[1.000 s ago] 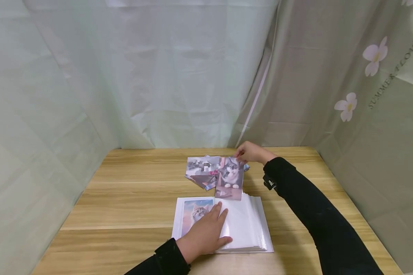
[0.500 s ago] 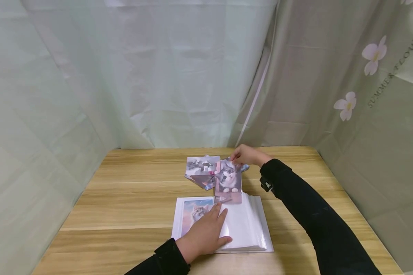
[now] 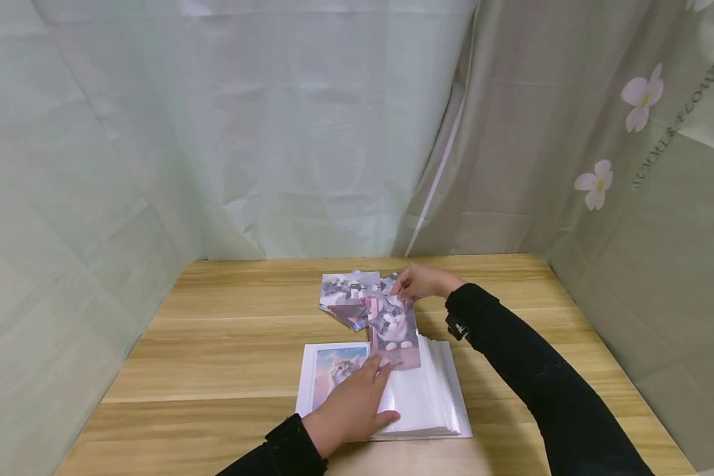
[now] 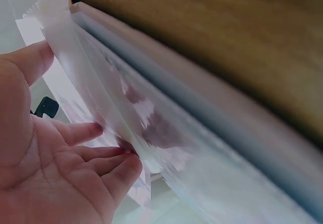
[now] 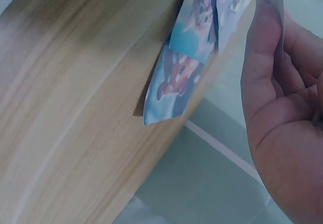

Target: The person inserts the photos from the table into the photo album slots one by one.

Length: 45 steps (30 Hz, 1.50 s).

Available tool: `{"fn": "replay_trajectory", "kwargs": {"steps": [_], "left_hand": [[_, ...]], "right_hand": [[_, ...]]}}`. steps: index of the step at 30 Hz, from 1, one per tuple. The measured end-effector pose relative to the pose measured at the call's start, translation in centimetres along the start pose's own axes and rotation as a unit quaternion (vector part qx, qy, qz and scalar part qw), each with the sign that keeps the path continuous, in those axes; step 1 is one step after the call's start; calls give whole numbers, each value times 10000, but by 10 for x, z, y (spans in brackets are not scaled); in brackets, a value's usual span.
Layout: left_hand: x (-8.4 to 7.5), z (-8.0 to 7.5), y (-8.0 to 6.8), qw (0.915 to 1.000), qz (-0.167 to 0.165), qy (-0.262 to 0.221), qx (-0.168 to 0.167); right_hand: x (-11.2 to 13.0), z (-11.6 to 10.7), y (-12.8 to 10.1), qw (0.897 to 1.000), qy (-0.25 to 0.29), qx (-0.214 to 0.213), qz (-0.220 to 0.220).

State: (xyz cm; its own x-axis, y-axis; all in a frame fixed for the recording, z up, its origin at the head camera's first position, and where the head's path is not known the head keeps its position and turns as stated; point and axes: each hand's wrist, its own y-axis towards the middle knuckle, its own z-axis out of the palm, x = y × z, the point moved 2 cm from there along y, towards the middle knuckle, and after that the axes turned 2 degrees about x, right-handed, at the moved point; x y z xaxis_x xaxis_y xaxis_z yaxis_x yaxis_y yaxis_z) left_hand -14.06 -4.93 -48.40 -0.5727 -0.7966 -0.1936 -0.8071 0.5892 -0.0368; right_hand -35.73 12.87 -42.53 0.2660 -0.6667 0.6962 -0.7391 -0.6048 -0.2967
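A photo album [image 3: 419,410] lies spread on the table, a kitten picture [image 3: 339,367] in its left page. My left hand [image 3: 354,406] presses across the album's middle, fingers extended; in the left wrist view its fingertips touch the clear sleeve [image 4: 116,103]. Between thumb and fingers, my right hand [image 3: 419,282] pinches the top edge of a cat photo [image 3: 395,330]. The photo's lower part overlaps the right page, its bottom left corner by the left fingertips. The right wrist view shows that pinch on the photo's edge, beside my thumb [image 5: 265,27].
Behind the album lies a loose pile of photos [image 3: 346,291], partly under the held one. In the right wrist view a deer photo [image 5: 174,85] sticks out of it. Pale curtains [image 3: 309,132] stand along the table's [image 3: 214,357] back and sides.
My right hand has come toward the album and slightly left, bringing the cat photo down over the right page. The left hand has stayed in place.
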Motion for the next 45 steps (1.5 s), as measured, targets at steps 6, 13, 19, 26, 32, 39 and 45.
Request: {"fn": "replay_trajectory", "kwargs": {"steps": [6,13,19,26,32,39,45], "left_hand": [[0,-1,0,10000,-34,-29,89],[0,0,-1,9998,-81,-89,173],[0,-1,-1,9996,-89,-153,217],[0,-1,-1,9995,-117,-146,241],[-1,0,0,9996,-90,-96,232],[-1,1,0,9999,-8,63,128],[-2,0,0,9998,-32,108,140]], "right_hand": [[0,5,-4,9999,-79,139,-21],[-2,10,-9,9996,-13,292,-17],[-5,18,-9,9990,-10,432,-143],[-2,25,-13,9980,-173,564,-234],[-2,30,-16,9980,-141,616,-91],[-1,35,-20,9973,141,726,-10],[-1,37,-22,9971,75,760,-44]]}}
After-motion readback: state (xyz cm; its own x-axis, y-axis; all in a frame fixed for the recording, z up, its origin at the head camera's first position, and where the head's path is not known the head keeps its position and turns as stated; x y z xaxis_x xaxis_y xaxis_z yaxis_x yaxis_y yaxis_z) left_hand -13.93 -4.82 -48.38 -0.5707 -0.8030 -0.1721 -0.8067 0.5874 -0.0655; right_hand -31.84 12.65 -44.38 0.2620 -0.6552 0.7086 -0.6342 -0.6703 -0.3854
